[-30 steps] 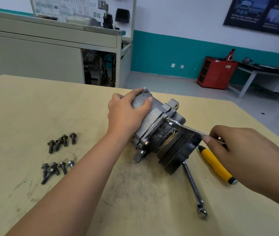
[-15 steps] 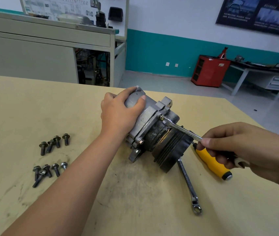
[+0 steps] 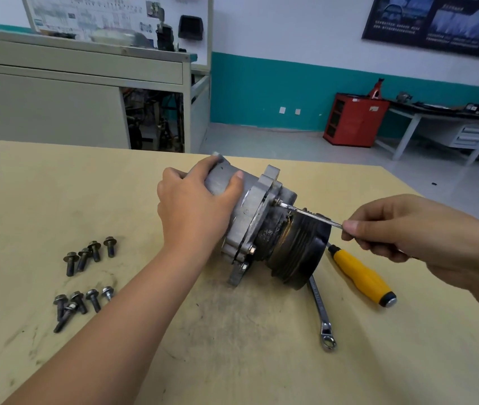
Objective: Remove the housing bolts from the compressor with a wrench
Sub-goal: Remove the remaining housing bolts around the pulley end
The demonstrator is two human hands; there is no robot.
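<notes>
Nine loose bolts (image 3: 86,276) lie at the far left of the tan surface (image 3: 174,361), four in an upper cluster and five in a lower one, with one of the lower five tipped on its side against its neighbours.

Next I see the left grip (image 3: 194,209) closed round the rear body of the compressor (image 3: 254,211). The palm presses the near side of the casing, the thumb curls over the top and the fingers wrap the far side out of my sight. The compressor lies on its side near the middle of the surface, its black grooved pulley (image 3: 302,249) pointing right and toward me. One housing bolt (image 3: 252,249) sits in the lower edge of the flange, and another (image 3: 276,202) sits at the upper edge.

On that upper bolt rests the head of a slim wrench (image 3: 308,213), whose shaft runs right across the top of the pulley. A second wrench (image 3: 320,308) lies flat on the surface, one end under the pulley and its ring end toward me. Just right of it lies a yellow-handled screwdriver (image 3: 361,276), touched by neither hand.

Furthest right, the right grip (image 3: 402,229) is closed on the slim wrench, thumb tip and curled fingers pinching the free end of its shaft.
</notes>
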